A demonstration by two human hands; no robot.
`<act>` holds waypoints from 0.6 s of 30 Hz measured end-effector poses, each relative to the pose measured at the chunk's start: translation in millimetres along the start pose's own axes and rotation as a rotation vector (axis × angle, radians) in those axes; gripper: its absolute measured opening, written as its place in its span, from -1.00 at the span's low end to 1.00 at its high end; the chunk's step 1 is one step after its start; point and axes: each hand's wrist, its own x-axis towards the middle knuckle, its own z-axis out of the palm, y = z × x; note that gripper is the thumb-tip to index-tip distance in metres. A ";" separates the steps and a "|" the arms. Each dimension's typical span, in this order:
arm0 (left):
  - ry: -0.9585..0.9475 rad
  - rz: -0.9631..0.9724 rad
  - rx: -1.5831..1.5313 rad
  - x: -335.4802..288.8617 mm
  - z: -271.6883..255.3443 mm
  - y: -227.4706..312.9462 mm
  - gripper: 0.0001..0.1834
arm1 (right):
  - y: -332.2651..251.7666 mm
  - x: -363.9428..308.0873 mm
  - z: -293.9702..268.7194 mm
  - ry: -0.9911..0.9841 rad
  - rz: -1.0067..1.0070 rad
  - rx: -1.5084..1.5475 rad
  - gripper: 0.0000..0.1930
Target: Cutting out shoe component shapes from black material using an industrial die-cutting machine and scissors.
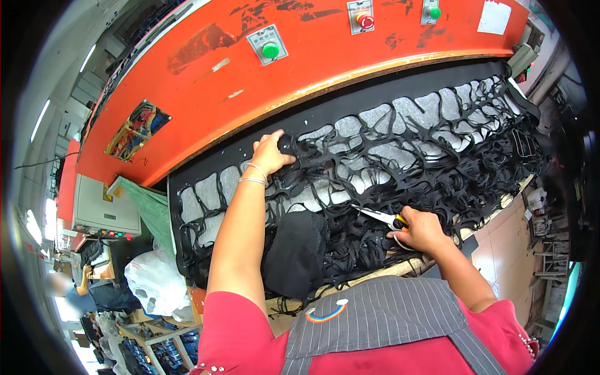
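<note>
My left hand (270, 155) reaches far forward to the edge of a web of black fabric scrap (312, 156). Its thumb and fingers are spread apart against the black material, with no object seen between them. In my right hand (425, 231) is a pair of scissors (380, 216) with yellow and white handles. The blades point left over a tangled heap of black strips (356, 244). Light grey fabric (376, 119) shows through the gaps in the web. A dark flat fabric piece (294, 256) lies at the near edge, between my arms.
An orange machine housing (206, 81) spans the far side, with a green button (270, 50) and a red knob (365, 22). On the left are a grey control box (106, 206), a green cloth (147, 209) and a white plastic bag (157, 281). Another person's arm (84, 281) shows farther left.
</note>
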 end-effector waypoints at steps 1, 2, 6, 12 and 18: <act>-0.080 -0.010 0.136 4.8 -4.6 13.9 -0.14 | 3.7 -1.3 0.7 0.039 -0.005 0.034 -0.44; -0.078 0.002 0.140 11.0 -6.4 18.8 -0.14 | 5.8 -1.5 -0.4 0.054 0.012 0.058 -0.44; -0.167 -0.019 0.186 13.2 -13.8 30.7 -0.29 | 10.7 -2.5 -8.3 0.051 0.010 0.083 -0.45; -0.053 0.032 0.311 -17.2 -28.8 44.5 -0.61 | 14.9 1.2 -14.6 0.026 -0.040 0.074 -0.42; 0.195 0.223 0.187 -108.0 -41.9 61.8 -0.74 | 6.7 2.2 -31.7 0.049 0.032 0.454 -0.43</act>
